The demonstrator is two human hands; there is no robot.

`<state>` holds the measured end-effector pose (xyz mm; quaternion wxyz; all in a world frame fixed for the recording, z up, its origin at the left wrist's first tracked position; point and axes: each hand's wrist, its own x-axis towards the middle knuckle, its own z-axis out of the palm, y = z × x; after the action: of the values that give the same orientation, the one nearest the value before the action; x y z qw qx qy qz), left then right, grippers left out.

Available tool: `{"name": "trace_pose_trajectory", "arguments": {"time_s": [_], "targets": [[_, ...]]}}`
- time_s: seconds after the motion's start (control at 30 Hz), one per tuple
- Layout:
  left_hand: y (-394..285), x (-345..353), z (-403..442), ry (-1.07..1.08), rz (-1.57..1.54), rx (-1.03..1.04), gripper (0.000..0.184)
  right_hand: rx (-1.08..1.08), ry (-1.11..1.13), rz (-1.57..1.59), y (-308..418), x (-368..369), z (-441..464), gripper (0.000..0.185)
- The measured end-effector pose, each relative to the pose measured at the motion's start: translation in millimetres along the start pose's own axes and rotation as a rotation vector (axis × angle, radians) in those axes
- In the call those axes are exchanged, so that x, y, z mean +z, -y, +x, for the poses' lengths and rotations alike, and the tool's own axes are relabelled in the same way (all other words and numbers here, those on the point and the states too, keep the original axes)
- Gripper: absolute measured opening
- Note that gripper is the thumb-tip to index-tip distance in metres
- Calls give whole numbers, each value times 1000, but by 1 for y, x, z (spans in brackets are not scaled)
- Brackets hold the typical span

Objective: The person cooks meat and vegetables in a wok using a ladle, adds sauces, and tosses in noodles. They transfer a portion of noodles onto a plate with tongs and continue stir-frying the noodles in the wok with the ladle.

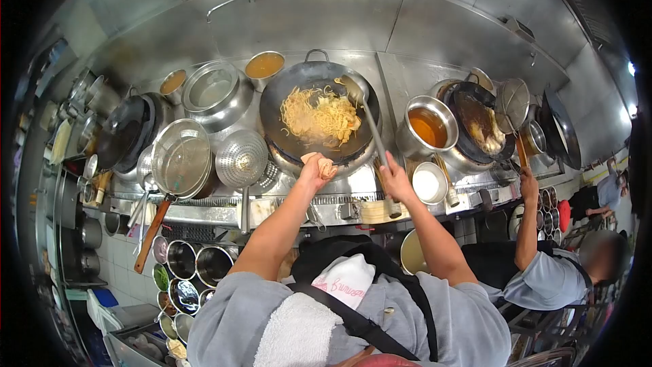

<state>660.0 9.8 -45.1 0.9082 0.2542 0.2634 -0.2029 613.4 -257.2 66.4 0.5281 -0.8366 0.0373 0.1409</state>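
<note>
A large dark wok (319, 76) sits on the stove in the middle, with fried noodles (319, 117) spread in it. At its near rim my left hand (310, 177) is closed on a folded pinkish cloth (327, 167); any wok handle under the cloth is hidden. My right hand (396, 181) grips the long handle of a metal ladle (375, 130). The ladle's bowl rests inside the wok at the upper right, beside the noodles, with some food on it.
Left of the wok are a perforated skimmer (242, 156), a wire strainer (180, 158) and a lidded pot (211, 87). A pot of orange liquid (429, 126) stands at right. Farther right, a co-worker's hand (529, 183) holds a strainer over another wok (468, 105).
</note>
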Motion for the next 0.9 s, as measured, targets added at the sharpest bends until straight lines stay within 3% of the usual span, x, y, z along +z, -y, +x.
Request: {"name": "trace_pose_trajectory", "arguments": {"time_s": [0.03,0.13,0.2,0.33,0.43,0.57,0.63,0.73,0.77,0.83,0.9], "targets": [[-4,6,-12,0,2,9,12,172,77,118,2,10,-7,55],[-7,3,-13,-61,33,43,13,172,248,170,1,28,-33,55],[-7,-3,-10,-69,21,14,13,285,417,248,17,20,-51,56],[-19,-8,-17,-32,-11,-54,13,24,277,20,8,7,-11,57],[-23,-8,-21,-26,53,-18,19,-36,156,48,13,20,47,59],[-25,-8,-22,-21,88,-20,19,91,247,209,38,36,61,58],[-24,-3,-30,-42,65,-8,19,2,424,-45,39,32,36,58],[-24,-1,-31,-51,63,6,18,-486,314,-541,-7,-15,11,57],[-23,-2,-30,-47,77,16,18,-477,246,-678,-6,-35,-1,57],[-23,-12,-19,-17,42,1,18,-204,270,-886,37,-67,-36,56],[-6,-24,-28,7,10,-22,19,-176,244,-802,24,-64,-56,56]]}}
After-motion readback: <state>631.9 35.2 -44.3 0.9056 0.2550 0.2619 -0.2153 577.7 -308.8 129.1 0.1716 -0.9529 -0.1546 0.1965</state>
